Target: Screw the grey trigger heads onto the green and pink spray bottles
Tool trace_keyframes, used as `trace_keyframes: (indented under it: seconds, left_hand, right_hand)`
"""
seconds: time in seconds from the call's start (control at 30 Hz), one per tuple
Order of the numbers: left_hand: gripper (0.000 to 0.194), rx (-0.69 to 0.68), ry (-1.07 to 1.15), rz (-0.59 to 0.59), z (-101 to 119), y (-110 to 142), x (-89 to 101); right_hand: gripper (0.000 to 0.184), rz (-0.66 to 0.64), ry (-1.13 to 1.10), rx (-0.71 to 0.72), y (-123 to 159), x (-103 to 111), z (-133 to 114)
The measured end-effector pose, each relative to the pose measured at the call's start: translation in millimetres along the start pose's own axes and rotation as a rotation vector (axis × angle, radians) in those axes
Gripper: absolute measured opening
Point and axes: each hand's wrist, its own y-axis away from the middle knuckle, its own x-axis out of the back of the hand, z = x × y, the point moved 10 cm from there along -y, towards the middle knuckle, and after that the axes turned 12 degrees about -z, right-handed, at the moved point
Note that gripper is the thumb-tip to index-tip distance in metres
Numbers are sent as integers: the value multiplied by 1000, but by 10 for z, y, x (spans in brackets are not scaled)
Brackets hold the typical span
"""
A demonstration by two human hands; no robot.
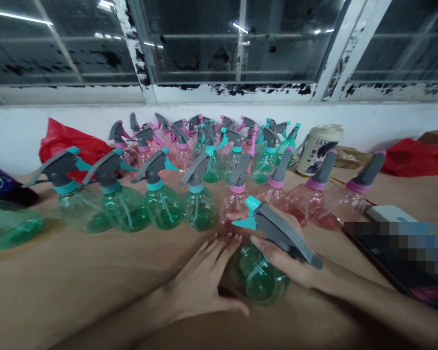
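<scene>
My right hand (290,255) is wrapped round the neck of a green spray bottle (259,279) with a grey and turquoise trigger head. The bottle leans a little and its nozzle points left. Just left of it, my left hand (200,282) is open, with its fingers stretched forward and its thumb out toward the bottle. Whether the left hand touches the bottle or the table, I cannot tell. Beyond the hands runs a front row of spray bottles: several green ones (164,209) on the left and several pink ones (304,201) on the right.
More pink and green spray bottles crowd by the wall. A green bottle body (12,226) lies at the left edge near a dark blue package (3,182). Red plastic bags (73,141) flank the group. A printed cup (319,150) and a dark phone-like device (387,262) are right.
</scene>
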Motion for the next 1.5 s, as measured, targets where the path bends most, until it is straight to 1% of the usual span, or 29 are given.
trace_keyframes:
  seconds: [0.13, 0.2, 0.27, 0.37, 0.47, 0.53, 0.6, 0.77, 0.9, 1.03, 1.17, 1.3, 1.5]
  left_hand:
    - [107, -3, -103, -56, -28, 64, -77]
    - [102, -1, -129, -63, -28, 85, -91]
    - [97, 1, -152, -61, -28, 104, -97]
    - [94, -4, -189, -32, -29, 139, -83]
    - [95, -19, -212, -7, -22, 171, -73]
    - [94, -22, -215, -14, -22, 177, -83]
    - [91, -16, -210, -28, -26, 170, -93]
    - [88, -3, -187, -44, -35, 145, -90]
    - [88, -8, -144, -63, -38, 143, -89]
    - [85, -18, -115, -48, -26, 149, -46]
    - [81, 11, -138, -92, -43, 137, -59]
    - [80, 18, -150, -109, -53, 135, -71]
    - [77, 24, -127, -84, -64, 131, -36]
  right_hand:
    - [35, -15, -28, 9, -41, -18, 33]
    - [39, -28, -40, 12, -72, -34, 48]
    - [39, -26, -44, 18, -104, -30, 47]
    - [32, -13, -23, 54, -146, -5, -6]
    - [20, -8, -10, 78, -177, 8, -59]
    - [16, -19, -8, 66, -202, -3, -65]
    - [15, -25, -1, 49, -228, -14, -63]
    - [5, -24, -21, 59, -250, -15, -92]
    - [2, -21, -53, -7, -227, -4, -38]
    - [10, -33, -42, 1, -234, -21, -20]
    - [24, -43, -125, -21, -245, -48, 41]
    - [26, -47, -194, -50, -213, -62, 60]
    - [32, -39, -170, -72, -166, -60, 86]
